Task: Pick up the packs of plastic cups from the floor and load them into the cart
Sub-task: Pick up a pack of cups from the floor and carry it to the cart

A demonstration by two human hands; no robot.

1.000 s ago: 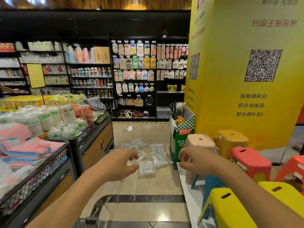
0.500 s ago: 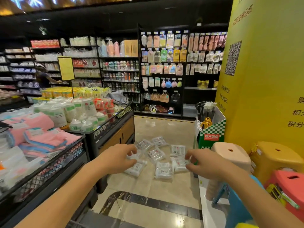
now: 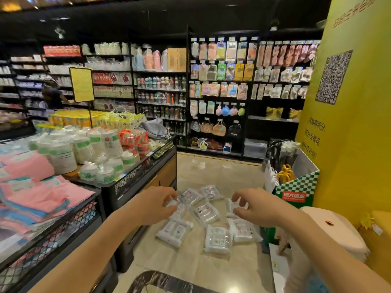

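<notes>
Packs of plastic cups (image 3: 204,212) lie scattered on the floor (image 3: 211,172) between the counter (image 3: 137,179) on my left and the checkered box (image 3: 296,187) on my right, and in the last second I have stepped closer, so they now sit just beyond my reach. My left hand (image 3: 156,205) and right hand (image 3: 260,208) hang out in front above them, fingers loosely curled, holding nothing and touching no pack as far as I can tell. I judge the pickup has not begun and nothing is loaded; the cart is out of view.
</notes>
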